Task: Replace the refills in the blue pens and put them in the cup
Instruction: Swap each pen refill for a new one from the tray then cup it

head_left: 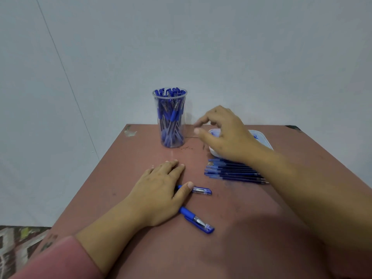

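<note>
A clear plastic cup (171,119) full of blue pens stands at the far side of the reddish table (231,228). Two blue capped pens lie near me: one (201,191) partly under the thumb of my left hand (161,190), which rests flat with fingers apart, and the other (198,220) just right of that hand's wrist. A row of several blue refills (231,171) lies to the right. My right hand (223,133) hovers in the air right of the cup, fingers spread, holding nothing.
A white tray (261,137) with blue ink stains sits behind the refills, mostly hidden by my right hand. The table ends just behind the cup at a pale wall. A patterned rug (18,244) shows at the lower left.
</note>
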{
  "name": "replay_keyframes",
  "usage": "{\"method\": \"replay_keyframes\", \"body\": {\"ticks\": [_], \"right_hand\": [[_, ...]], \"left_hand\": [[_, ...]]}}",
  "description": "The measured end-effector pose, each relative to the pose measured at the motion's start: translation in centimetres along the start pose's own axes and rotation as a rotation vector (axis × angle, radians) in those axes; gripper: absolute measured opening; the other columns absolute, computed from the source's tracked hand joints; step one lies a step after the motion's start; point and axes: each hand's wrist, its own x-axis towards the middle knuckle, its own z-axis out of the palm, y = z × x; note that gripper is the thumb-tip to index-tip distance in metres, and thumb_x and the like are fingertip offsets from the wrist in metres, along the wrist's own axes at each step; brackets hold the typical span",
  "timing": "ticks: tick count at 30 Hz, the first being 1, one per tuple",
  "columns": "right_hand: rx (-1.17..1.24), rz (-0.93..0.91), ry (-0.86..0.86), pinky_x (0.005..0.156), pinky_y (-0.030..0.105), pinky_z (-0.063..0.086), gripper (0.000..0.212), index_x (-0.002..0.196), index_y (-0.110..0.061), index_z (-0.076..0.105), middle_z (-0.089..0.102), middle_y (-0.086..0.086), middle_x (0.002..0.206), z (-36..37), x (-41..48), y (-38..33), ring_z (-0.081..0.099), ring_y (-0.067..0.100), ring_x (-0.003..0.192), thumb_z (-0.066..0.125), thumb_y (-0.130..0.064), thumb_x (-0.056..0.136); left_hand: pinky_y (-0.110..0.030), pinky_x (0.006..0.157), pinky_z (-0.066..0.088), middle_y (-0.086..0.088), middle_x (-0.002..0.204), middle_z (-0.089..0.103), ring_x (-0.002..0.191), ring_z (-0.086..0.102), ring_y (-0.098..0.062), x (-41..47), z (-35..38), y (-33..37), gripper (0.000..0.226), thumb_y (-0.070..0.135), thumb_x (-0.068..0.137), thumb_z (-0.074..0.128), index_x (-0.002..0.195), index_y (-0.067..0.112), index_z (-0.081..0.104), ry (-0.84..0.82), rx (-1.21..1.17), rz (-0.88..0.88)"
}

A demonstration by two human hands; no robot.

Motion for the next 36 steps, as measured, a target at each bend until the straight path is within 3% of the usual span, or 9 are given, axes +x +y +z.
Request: {"method": "replay_keyframes", "body": {"ticks": [6,15,19,25,29,31,36], "right_hand": [[0.061,0.036,-0.184,0.080,0.021,0.044,0.008,0.088,-0.033,0.068,0.059,-0.015,0.091,-0.7,-6.8,-0.9,0.055,0.006,0.093,0.067,-0.038,0.083],[0.026,0.000,-0.398,0.061,0.011,0.039,0.026,0.084,-0.027,0.068,0.058,-0.016,0.073,1.1,-10.5,-3.9,0.056,-0.002,0.073,0.076,-0.049,0.073],[-0.036,0.017,-0.378,0.059,0.012,0.038,0.014,0.081,-0.027,0.067,0.058,-0.015,0.072,1.0,-10.5,-3.6,0.055,-0.001,0.071,0.073,-0.040,0.077],[-0.037,0.079,-0.326,0.061,0.014,0.041,0.010,0.085,-0.032,0.064,0.061,-0.017,0.075,-0.6,-10.0,-1.4,0.056,0.002,0.074,0.072,-0.034,0.080],[0.075,0.072,-0.200,0.070,0.005,0.040,0.016,0.086,-0.034,0.065,0.064,-0.027,0.082,-1.8,-9.3,-0.3,0.057,-0.013,0.084,0.074,-0.022,0.082],[0.088,0.052,-0.144,0.070,0.005,0.039,0.025,0.085,-0.039,0.062,0.063,-0.032,0.087,-2.0,-8.9,0.3,0.059,-0.011,0.085,0.075,-0.019,0.082],[0.144,0.036,-0.018,0.071,0.012,0.045,0.022,0.085,-0.041,0.064,0.066,-0.021,0.091,-1.9,-8.2,1.0,0.062,0.004,0.082,0.076,-0.023,0.080]], "left_hand": [[-0.036,0.118,0.018,0.008,0.158,0.024,0.144,0.021,-0.010,-0.3,-0.6,0.4,0.089,0.072,0.078,0.005,0.152,0.028,0.026,-0.017,-0.027,-0.016],[-0.037,0.118,0.019,0.003,0.158,0.027,0.144,0.023,-0.012,-0.1,-0.8,0.1,0.060,0.054,0.099,0.031,0.151,0.024,0.032,-0.014,-0.056,-0.015],[-0.036,0.118,0.019,0.003,0.158,0.027,0.144,0.023,-0.011,-0.1,-0.9,0.1,0.062,0.057,0.098,0.028,0.150,0.024,0.033,-0.014,-0.065,-0.011],[-0.034,0.118,0.022,0.004,0.156,0.031,0.143,0.027,-0.009,-0.2,-0.9,-0.1,0.084,0.071,0.084,0.011,0.149,0.026,0.036,-0.004,-0.094,0.003],[-0.028,0.114,0.027,0.006,0.152,0.038,0.138,0.035,-0.008,-0.2,-1.2,-0.3,0.093,0.076,0.078,0.004,0.146,0.025,0.041,0.015,-0.127,0.025],[-0.025,0.108,0.033,0.009,0.146,0.044,0.131,0.042,-0.008,-0.2,-1.4,-0.2,0.091,0.076,0.079,0.006,0.144,0.024,0.043,0.046,-0.140,0.039],[-0.020,0.101,0.035,0.012,0.141,0.048,0.127,0.046,-0.007,0.3,-3.0,1.0,0.076,0.071,0.087,0.023,0.145,0.026,0.041,0.187,-0.062,0.155]]}}
